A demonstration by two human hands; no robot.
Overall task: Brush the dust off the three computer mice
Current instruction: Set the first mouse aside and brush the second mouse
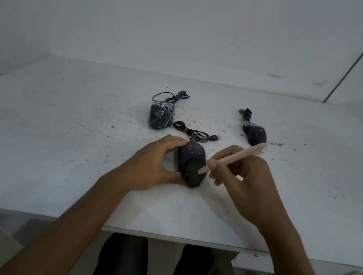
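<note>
So the left hand (157, 157) is wrapped around the nearest dark, rounded plastic computer mouse (191, 162), fingertips up at its front end and thumb down by the back, pinning it flat on the pale grey speckled tabletop (57, 142) pretty much dead centre, near the front edge. That mouse looks matte black w/ a thin light seam across the buttons, and the rear hump is greyish and dull, dusty-looking tbh. Its black cord (191, 133) lies coiled just behind it, USB plug pointing right.

The right hand (242, 181) is closed on a slim pale pink brush handle (234, 158), held like a pen btw, thumb and fingers pinched around the lower part. The handle slants up and to the right; the lower end is touching the rear hump of the mouse. Can't really make out the bristles, they blend into the dark shell.

Second dark oval mouse (161, 115) sits further back on the left, with pale streaks or scuffs over its top and its black cable (170, 95) bunched behind it. Third dark mouse (254, 134) is back right, angled, w/ a small knot of cable (246, 114) and something green at the far end.

Table has scattered dark specks and grit between the mice.
</note>
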